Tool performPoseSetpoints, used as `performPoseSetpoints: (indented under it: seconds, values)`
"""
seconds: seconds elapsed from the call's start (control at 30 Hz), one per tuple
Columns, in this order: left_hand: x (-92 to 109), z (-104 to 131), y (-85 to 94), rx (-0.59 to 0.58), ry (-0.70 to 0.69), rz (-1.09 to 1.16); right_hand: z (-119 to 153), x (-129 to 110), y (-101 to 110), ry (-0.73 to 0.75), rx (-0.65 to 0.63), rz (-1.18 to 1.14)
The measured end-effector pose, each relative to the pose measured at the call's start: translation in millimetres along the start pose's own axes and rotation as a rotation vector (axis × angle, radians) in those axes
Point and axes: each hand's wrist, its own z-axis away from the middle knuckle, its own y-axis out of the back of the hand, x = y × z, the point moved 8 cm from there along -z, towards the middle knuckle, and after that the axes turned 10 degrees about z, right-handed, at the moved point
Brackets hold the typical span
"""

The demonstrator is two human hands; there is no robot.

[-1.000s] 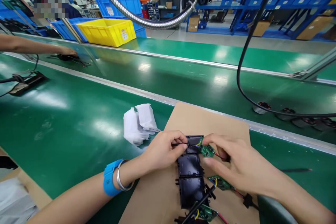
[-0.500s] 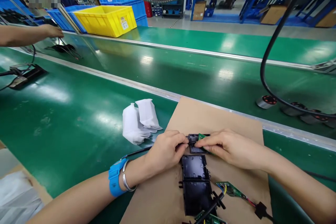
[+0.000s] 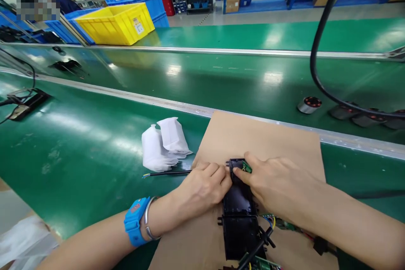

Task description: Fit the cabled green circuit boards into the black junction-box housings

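- Black cable (image 3: 171, 173) has shifted clear of the blue wristband (image 3: 136, 222); left hand (image 3: 207, 183) grasps it.
- Right hand (image 3: 281, 177) flanks the circuit board (image 3: 247, 167) at the far black housing (image 3: 236, 163) (pinching or pressing, cannot tell).
- Board likely light, fragile: hold edges; housing stiff, slick.

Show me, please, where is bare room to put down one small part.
Bare: the cardboard between the black cases and the rail; the green table between the white packets and the black block at far left. Crowded: the near cardboard, with left hand, right hand, cases, circuit boards and cables.
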Motion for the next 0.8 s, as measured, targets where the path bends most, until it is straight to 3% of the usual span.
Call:
performPoseSetpoints:
  seconds: [0.1, 0.23, 0.33, 0.4, 0.5, 0.6, 0.7, 0.8]
  values:
    - [0.7, 3.2, -1.7, -0.048, -0.016, -0.020, -5.2, -11.9, 6.1, 0.033, -0.074, -0.015]
    - [-15.0, -1.6, 13.4, -0.019, 0.138, 0.260, -4.2, -5.9, 9.3, -0.031, -0.109, -0.084]
    - [-27.4, -13.0, 23.5, 0.032, 0.292, 0.510, 2.4, 7.4, 10.0, -0.065, -0.048, -0.240]
    - [-29.7, -21.6, 21.2, 0.014, 0.339, 0.586, 5.9, 20.4, 10.5, -0.111, 0.035, -0.420]
    - [-31.8, -29.7, 12.0, -0.024, 0.374, 0.619, 7.5, 45.2, -5.7, -0.302, 0.050, -0.713]
    - [-36.8, -30.8, 5.7, -0.034, 0.421, 0.644, 6.9, 56.5, -38.7, -0.501, -0.085, -1.062]
    - [-40.4, -30.7, 3.7, -0.058, 0.458, 0.669, 4.6, 52.9, -58.3, -0.570, -0.158, -1.269]
    - [-41.1, -32.0, 2.9, -0.099, 0.475, 0.699, 2.9, 45.9, -62.5, -0.562, -0.137, -1.298]
